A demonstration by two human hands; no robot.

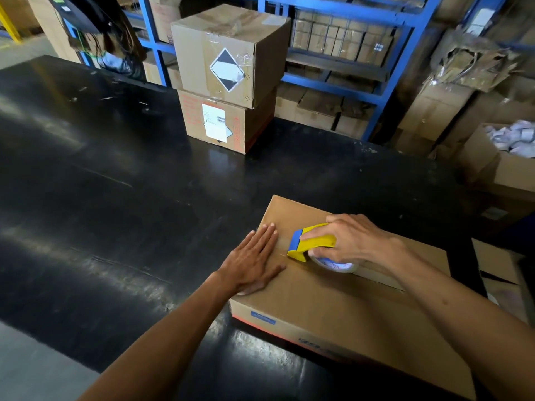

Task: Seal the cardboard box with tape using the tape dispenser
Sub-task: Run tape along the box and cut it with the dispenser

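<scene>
Both forearms bare — no sleeves, gloves, rings or watch on left hand [254, 263] or right hand [351, 237].

Tape roll [337, 264]: mostly hidden under right hand [351, 240]. Cardboard box [347, 308]: near corner cut off; side print blurred.

The right hand [351, 238] grips the yellow dispenser [311, 241] on the box [333, 296] seam; just left of that grip, the left hand [254, 263] lies flat on the lid.
</scene>
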